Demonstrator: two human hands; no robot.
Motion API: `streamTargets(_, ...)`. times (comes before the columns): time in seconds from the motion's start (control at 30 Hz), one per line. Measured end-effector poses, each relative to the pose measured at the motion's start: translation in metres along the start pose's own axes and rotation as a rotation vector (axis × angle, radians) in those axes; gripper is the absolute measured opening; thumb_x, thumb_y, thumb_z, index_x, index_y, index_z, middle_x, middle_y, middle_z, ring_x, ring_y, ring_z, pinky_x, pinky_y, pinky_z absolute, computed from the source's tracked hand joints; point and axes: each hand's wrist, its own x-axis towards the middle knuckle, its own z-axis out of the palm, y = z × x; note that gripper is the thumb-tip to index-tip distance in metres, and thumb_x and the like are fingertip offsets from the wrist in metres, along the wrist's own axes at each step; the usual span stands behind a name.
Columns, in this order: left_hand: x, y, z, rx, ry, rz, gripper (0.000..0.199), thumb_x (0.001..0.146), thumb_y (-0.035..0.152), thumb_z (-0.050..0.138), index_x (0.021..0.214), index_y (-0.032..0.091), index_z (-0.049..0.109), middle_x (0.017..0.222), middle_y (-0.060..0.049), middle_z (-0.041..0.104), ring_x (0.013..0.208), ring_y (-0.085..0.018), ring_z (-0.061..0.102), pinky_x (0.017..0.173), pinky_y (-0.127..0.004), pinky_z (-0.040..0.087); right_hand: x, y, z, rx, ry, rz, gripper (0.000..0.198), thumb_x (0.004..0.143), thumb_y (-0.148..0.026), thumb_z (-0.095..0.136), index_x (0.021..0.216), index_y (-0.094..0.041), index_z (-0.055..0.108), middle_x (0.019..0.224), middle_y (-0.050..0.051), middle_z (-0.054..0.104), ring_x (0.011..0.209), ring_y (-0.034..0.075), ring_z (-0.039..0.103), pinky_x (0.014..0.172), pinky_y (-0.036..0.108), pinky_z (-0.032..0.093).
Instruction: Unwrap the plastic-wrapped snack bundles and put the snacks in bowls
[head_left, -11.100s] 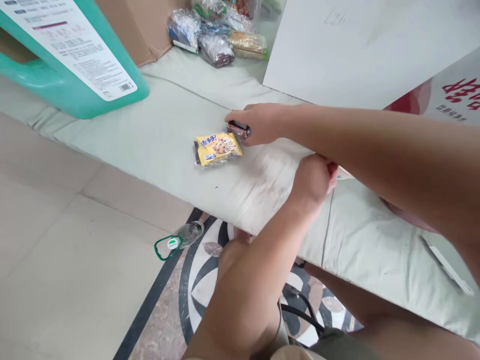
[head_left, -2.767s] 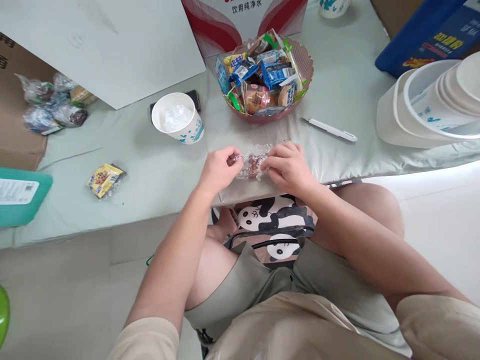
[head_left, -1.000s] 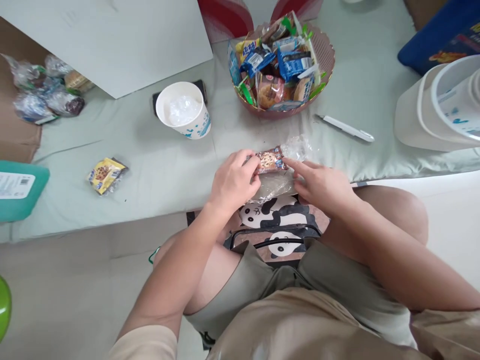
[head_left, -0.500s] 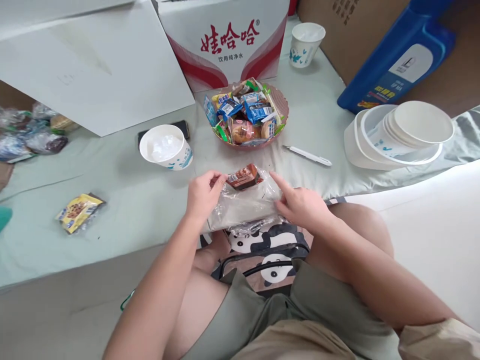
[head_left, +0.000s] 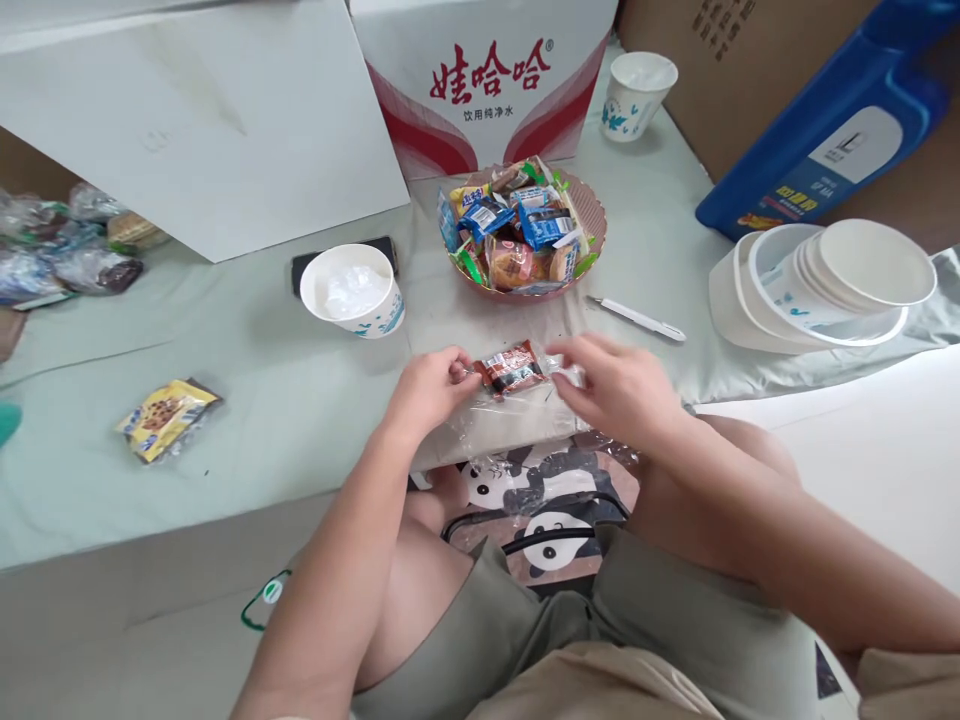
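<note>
Tipped flatter than before, one brown packet (head_left: 513, 369) lies near one bowl (head_left: 595, 208), between the left hand (head_left: 429, 392), pinching its end, and the right hand (head_left: 626, 390), curved at clear film (head_left: 553, 365), its grip impossible to tell.

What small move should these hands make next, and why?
Perhaps fold the loose clear film over the brown packet: film hangs past the edge of the pale cloth, and the left hand and right hand are near the packet's two ends.
</note>
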Motion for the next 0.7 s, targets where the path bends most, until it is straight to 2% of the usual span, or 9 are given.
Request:
streamTargets(0.07,-0.003,-0.002,0.001,-0.015,0.013,0.057,0.012,0.083,0.032,0.061,0.078,0.021,0.062,0.067,0.001,0.064,0.062,-0.015,0.054,0.061,-0.029,0.038,0.023,-0.011,0.009,-0.015,-0.198,-0.185,0.044,0.093,-0.025,0.057,0.137,-0.02,0.062,0.136,0.014,0.068,0.113,0.028,0.069,0.088,0.039,0.054)
streamTargets(0.13,-0.006,-0.003,0.002,-0.08,0.049,0.097,0.012,0.085,0.029,0.058,0.076,0.021,0.059,0.067,0.001,0.062,0.063,-0.014,0.053,0.063,-0.028,0.039,0.043,-0.02,0.018,-0.068,-0.359,-0.258,0.061,0.088,-0.023,0.064,0.149,-0.02,0.052,0.147,0.016,0.061,0.13,0.034,0.061,0.101,0.047,0.05)
streamTargets(0.2,-0.008,-0.003,0.001,-0.202,0.076,0.1,0.012,0.087,0.031,0.056,0.079,0.021,0.057,0.068,0.003,0.059,0.062,-0.013,0.052,0.063,-0.027,0.04,0.055,-0.024,0.025,-0.105,-0.455,-0.244,0.07,0.087,-0.022,0.066,0.154,-0.022,0.046,0.142,0.014,0.064,0.129,0.035,0.061,0.104,0.05,0.049)
streamTargets(0.27,-0.009,-0.003,0.0,-0.33,0.1,0.092,0.015,0.089,0.034,0.055,0.082,0.021,0.056,0.072,0.003,0.059,0.062,-0.012,0.051,0.062,-0.025,0.041,0.059,-0.025,0.028,-0.09,-0.473,-0.204,0.069,0.086,-0.021,0.064,0.153,-0.023,0.046,0.135,0.013,0.068,0.125,0.034,0.064,0.102,0.05,0.05)
streamTargets(0.4,-0.007,-0.004,-0.005,-0.507,0.143,0.044,0.015,0.09,0.033,0.055,0.081,0.021,0.054,0.075,0.002,0.059,0.064,-0.011,0.051,0.061,-0.024,0.041,0.047,-0.016,0.024,0.183,-0.348,-0.092,0.064,0.082,-0.022,0.064,0.144,-0.017,0.051,0.131,0.016,0.068,0.116,0.03,0.067,0.096,0.044,0.055)
streamTargets(0.5,-0.004,-0.003,-0.009,-0.534,0.166,0.013,0.013,0.09,0.029,0.055,0.08,0.021,0.054,0.072,0.003,0.059,0.064,-0.011,0.051,0.062,-0.024,0.04,0.036,-0.006,0.012,0.401,-0.17,-0.026,0.06,0.083,-0.033,0.065,0.139,-0.017,0.051,0.121,0.014,0.07,0.102,0.025,0.07,0.092,0.042,0.057)
streamTargets(0.6,0.0,0.001,-0.009,-0.543,0.161,0.022,0.013,0.09,0.028,0.055,0.079,0.02,0.054,0.07,0.003,0.058,0.065,-0.012,0.051,0.062,-0.024,0.039,0.045,0.002,-0.012,0.312,0.057,0.021,0.06,0.084,-0.042,0.067,0.137,-0.018,0.05,0.111,0.011,0.071,0.094,0.026,0.069,0.085,0.042,0.057)
streamTargets(0.7,0.005,0.005,-0.007,-0.533,0.139,0.038,0.013,0.09,0.027,0.055,0.078,0.02,0.054,0.07,0.003,0.057,0.067,-0.012,0.051,0.063,-0.025,0.038,0.088,0.009,-0.035,0.056,0.163,-0.014,0.055,0.092,-0.043,0.059,0.14,-0.019,0.048,0.11,0.011,0.07,0.093,0.028,0.068,0.08,0.042,0.056)
